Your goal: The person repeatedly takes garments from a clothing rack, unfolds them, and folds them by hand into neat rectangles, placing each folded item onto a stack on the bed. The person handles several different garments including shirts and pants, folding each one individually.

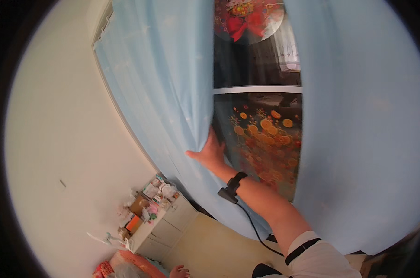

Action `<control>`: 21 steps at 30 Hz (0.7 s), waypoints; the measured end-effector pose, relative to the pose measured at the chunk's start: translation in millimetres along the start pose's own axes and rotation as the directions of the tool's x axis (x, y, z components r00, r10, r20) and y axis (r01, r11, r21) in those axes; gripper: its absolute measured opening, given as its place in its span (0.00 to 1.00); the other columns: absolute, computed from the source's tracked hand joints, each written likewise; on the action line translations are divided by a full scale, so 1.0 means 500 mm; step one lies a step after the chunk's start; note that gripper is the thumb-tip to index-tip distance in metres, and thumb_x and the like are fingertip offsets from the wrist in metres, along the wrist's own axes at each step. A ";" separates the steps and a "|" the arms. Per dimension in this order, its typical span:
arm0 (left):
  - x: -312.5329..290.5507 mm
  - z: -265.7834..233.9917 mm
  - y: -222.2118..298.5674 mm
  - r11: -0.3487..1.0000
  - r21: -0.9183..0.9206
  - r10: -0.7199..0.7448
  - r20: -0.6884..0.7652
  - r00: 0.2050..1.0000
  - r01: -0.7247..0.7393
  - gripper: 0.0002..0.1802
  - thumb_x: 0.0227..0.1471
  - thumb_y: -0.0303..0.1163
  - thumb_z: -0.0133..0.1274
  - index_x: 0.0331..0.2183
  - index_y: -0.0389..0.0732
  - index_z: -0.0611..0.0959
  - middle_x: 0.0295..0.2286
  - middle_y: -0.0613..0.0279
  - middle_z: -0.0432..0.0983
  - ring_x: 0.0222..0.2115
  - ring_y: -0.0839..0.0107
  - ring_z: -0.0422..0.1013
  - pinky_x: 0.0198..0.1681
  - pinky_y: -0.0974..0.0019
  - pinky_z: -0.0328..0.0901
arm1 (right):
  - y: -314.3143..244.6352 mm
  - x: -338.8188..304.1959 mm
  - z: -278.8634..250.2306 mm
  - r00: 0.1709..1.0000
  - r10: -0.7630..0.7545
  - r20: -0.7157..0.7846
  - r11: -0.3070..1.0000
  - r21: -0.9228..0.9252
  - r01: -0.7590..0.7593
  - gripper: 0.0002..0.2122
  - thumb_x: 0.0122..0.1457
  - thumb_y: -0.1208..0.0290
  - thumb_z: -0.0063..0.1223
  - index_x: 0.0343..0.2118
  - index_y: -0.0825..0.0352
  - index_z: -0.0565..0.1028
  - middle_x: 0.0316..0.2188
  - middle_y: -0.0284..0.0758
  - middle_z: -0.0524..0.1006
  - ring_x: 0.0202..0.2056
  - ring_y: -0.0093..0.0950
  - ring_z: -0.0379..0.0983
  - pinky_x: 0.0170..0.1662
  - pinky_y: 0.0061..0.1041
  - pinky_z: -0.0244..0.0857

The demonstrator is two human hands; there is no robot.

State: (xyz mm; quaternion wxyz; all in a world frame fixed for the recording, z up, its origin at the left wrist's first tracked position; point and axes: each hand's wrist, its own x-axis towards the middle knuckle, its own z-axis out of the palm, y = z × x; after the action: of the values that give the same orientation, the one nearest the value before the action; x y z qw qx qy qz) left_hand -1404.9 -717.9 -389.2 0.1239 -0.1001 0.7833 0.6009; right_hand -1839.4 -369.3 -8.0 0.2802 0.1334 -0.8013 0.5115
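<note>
Right hand (210,153), centre frame: fingers closed around the inner edge of the left light-blue curtain (163,92), gripping where the fabric bunches for control. Left hand: not visible. Between the curtains, the window (258,88) shows orange-patterned decoration. White cabinet (166,222) stands lower left.

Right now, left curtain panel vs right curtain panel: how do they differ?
The left curtain panel is gripped at its inner edge by a hand; nothing touches the right curtain panel. The left panel shows folds and slants from the rail toward the cabinet; the right panel looks smoother and fills more of the view. Both are plain light blue and flank the gap that shows the window.
</note>
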 end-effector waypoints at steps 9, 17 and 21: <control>0.338 -0.090 0.221 0.972 -0.167 -0.190 -0.161 0.968 0.163 0.27 0.65 0.30 0.49 0.63 0.40 0.68 0.47 0.54 0.81 0.39 0.68 0.79 0.37 0.68 0.74 | -0.007 0.238 0.372 0.972 -0.213 -0.103 0.923 0.303 0.235 0.48 0.51 0.69 0.70 0.72 0.66 0.49 0.62 0.57 0.64 0.56 0.54 0.71 0.56 0.47 0.69; 0.497 -0.193 0.273 0.947 -0.105 -0.321 -0.306 0.896 0.303 0.27 0.62 0.33 0.52 0.62 0.43 0.71 0.45 0.55 0.82 0.37 0.68 0.80 0.36 0.65 0.74 | -0.008 0.373 0.561 0.963 -0.269 -0.028 0.961 0.057 0.270 0.47 0.50 0.74 0.67 0.71 0.67 0.51 0.62 0.54 0.66 0.58 0.52 0.68 0.56 0.53 0.66; 0.578 -0.257 0.223 0.996 -0.017 -0.087 -0.219 0.972 0.085 0.24 0.64 0.34 0.52 0.60 0.42 0.73 0.44 0.57 0.82 0.39 0.68 0.79 0.39 0.65 0.74 | -0.027 0.384 0.592 0.954 -0.300 -0.016 0.953 0.043 0.301 0.44 0.52 0.64 0.68 0.68 0.68 0.52 0.65 0.56 0.60 0.67 0.53 0.57 0.61 0.60 0.57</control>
State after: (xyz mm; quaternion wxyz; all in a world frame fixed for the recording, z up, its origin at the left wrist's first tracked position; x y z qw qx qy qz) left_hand -1722.7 -815.7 -346.1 0.0623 -0.2002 0.7847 0.5833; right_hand -2080.4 -625.9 19.9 0.3554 0.2576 -0.7586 0.4815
